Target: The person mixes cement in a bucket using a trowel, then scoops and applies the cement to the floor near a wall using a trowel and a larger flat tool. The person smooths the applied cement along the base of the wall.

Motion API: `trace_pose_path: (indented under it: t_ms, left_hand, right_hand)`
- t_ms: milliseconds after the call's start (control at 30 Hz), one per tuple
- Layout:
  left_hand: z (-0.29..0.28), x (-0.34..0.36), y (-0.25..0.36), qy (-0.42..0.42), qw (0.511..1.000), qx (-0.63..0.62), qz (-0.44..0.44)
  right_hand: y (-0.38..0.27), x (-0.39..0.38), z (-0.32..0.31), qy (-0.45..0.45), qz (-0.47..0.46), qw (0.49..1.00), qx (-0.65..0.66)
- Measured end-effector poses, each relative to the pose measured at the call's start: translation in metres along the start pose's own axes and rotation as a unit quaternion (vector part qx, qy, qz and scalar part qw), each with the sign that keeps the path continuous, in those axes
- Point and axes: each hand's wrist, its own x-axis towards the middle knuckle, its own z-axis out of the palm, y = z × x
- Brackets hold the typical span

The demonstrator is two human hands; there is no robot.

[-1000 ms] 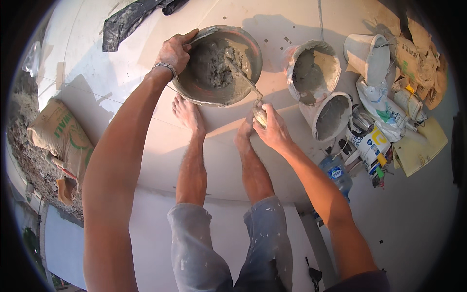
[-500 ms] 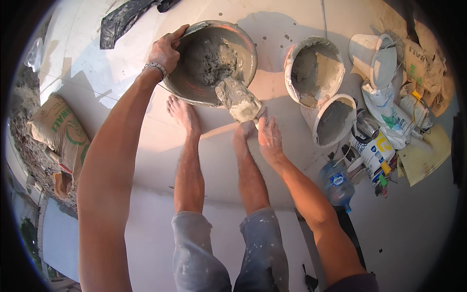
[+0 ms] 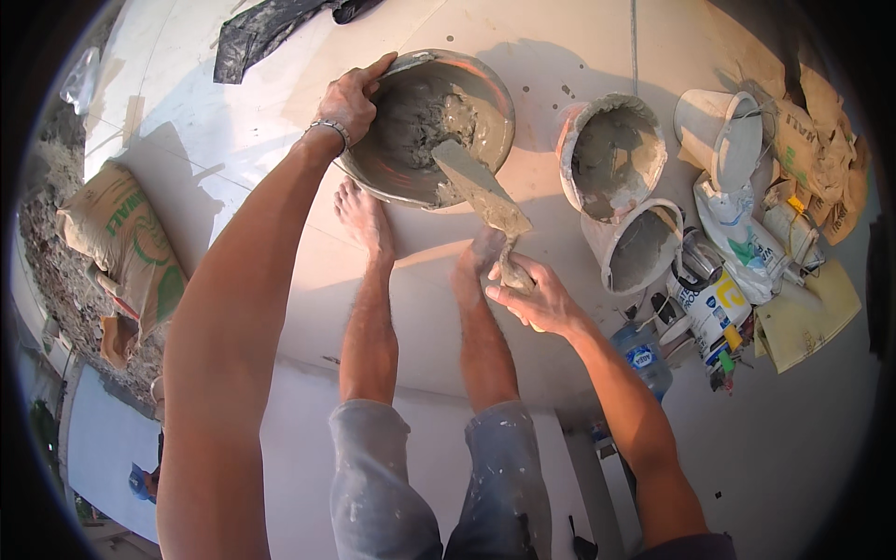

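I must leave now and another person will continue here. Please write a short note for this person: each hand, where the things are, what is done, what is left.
Left hand: grip on the rim of the metal pan, tilted.
Right hand: grip on the trowel, whose blade reaches into the pan.
Done: grey mortar in the pan is wet and mixed.
Nearby: two mortar-stained buckets to the right, a sack to the left.
Left: mortar not yet taken out of the pan; the tile floor below is bare.
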Motion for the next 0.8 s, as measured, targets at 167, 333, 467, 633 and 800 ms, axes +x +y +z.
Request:
trace_pose_path:
  t_ms: [167,333,467,633,800]
  left_hand:
    - [-0.005,-0.001,0.010,-0.020,1.000,0.022,-0.009]
    - [-0.008,-0.003,0.015,-0.026,0.999,0.037,-0.024]
    - [-0.005,-0.004,0.010,-0.018,0.999,0.027,-0.038]
    - [0.001,-0.008,0.008,0.013,0.998,0.049,-0.030]
    - [0.009,-0.005,0.003,0.040,0.997,0.064,-0.001]
  right_hand:
    - [0.039,0.065,-0.010,-0.107,0.250,0.866,0.420]
    - [0.070,0.022,-0.014,-0.082,0.270,0.892,0.354]
    - [0.065,-0.040,-0.030,-0.051,0.305,0.907,0.285]
    - [0.086,-0.025,0.020,0.203,-0.011,0.975,-0.090]
    - [0.130,0.102,0.053,0.274,-0.138,0.916,-0.259]
